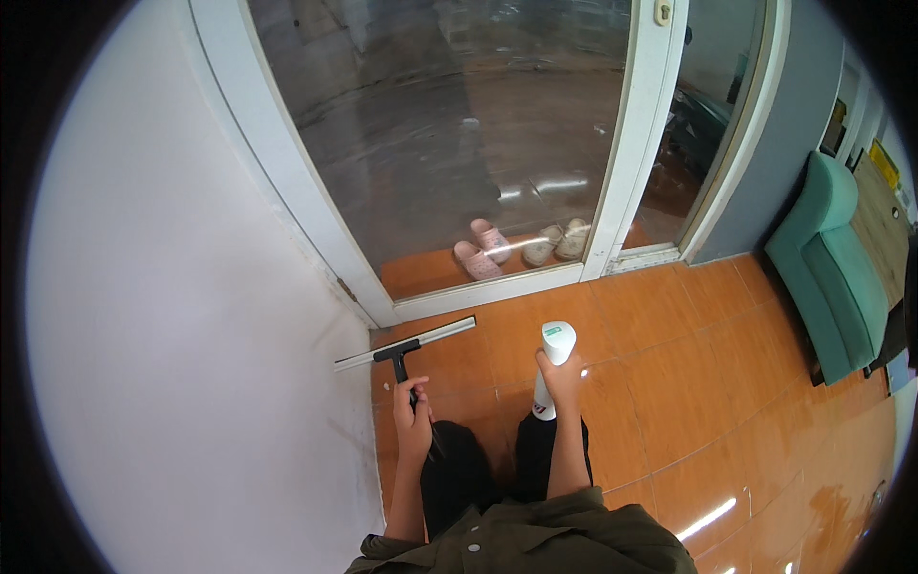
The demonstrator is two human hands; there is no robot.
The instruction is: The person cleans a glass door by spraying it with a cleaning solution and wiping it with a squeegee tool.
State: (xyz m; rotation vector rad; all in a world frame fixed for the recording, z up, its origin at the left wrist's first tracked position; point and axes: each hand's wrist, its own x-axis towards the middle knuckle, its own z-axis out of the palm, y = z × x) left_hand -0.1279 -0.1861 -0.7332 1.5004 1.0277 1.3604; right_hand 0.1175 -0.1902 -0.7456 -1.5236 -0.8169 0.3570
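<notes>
My left hand [413,419] is closed around the black handle of a window squeegee [427,335]. Its long blade is tilted, with one end close to the white wall and the other toward the glass door [459,124]. In my right hand [562,375] is a white spray bottle [557,340], held upright with my fingers wrapped round its neck. A small green mark shows on the bottle's white head. Both things are held in front of my legs, apart from the glass.
A white wall [201,316] runs along my left. Behind the glass, pink clogs [475,258] and pale shoes [557,242] stand on the floor. A green chair [837,277] is at a wooden table [878,225] to the right. Orange tiles [688,354] cover the floor.
</notes>
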